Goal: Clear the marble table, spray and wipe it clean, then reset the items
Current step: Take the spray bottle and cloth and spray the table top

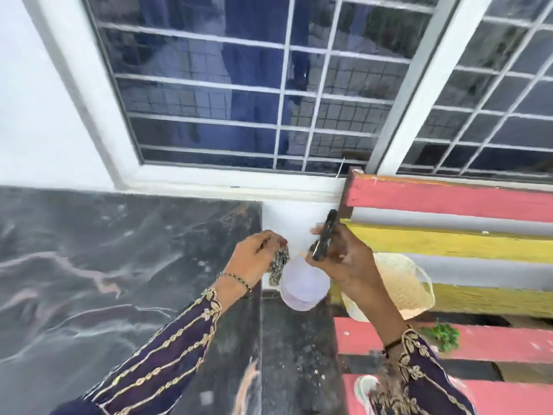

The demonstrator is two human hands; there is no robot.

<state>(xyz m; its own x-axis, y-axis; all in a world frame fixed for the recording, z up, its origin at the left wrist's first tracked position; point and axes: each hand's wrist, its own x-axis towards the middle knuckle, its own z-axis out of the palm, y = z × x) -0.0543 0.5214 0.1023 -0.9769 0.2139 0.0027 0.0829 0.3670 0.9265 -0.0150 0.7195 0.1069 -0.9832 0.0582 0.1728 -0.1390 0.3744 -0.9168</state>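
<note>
The dark marble table fills the left half of the view, its top bare. My left hand hovers at the table's right edge, shut on a small patterned grey cloth that hangs down from the fingers. My right hand is just to the right of it, shut on the black trigger head of a spray bottle. The bottle's pale lilac body hangs below and between both hands, over the gap beside the table.
A bench with pink and yellow slats stands to the right, carrying a cream woven basket and a small green plant. A barred window and a white wall lie behind. Dark floor shows between table and bench.
</note>
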